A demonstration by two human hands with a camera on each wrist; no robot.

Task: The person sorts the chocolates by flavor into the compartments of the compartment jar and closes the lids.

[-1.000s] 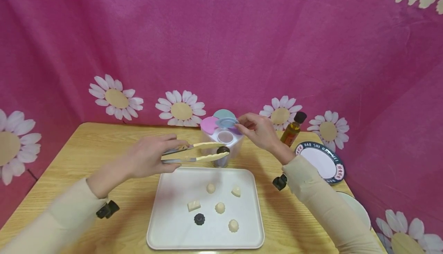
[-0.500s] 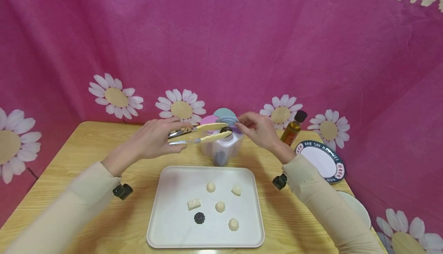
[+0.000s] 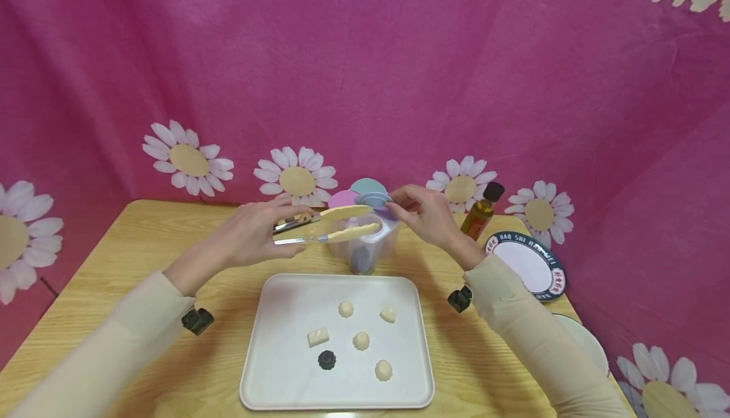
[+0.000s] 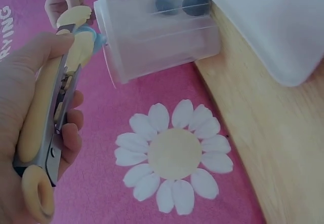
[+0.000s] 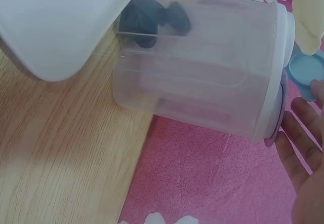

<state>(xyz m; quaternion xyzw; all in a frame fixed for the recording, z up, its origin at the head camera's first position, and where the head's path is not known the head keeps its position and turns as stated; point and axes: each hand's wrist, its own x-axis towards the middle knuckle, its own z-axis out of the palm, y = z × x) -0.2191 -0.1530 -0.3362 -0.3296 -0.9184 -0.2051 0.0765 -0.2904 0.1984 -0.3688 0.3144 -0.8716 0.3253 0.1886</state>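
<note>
Sitting on the table (image 3: 114, 259), a white tray (image 3: 274, 367) with six small pieces: five pale ones, one dark piece (image 3: 327, 360). Standing just behind the tray, a clear jar (image 3: 365, 250) with pastel flip lids, two dark pieces already resting at its bottom (image 5: 152, 16). Gripping cream tongs (image 3: 325, 227) in the left hand (image 3: 251, 237), fingers curled round the handles, tips poised right over the jar's open mouth; nothing visible between the tips. Pinching the blue lid (image 3: 373, 200) up with the right hand (image 3: 428, 215), fingertips on its edge. Off to the right, a plate (image 3: 527, 266) and a small oil bottle (image 3: 481, 212).
</note>
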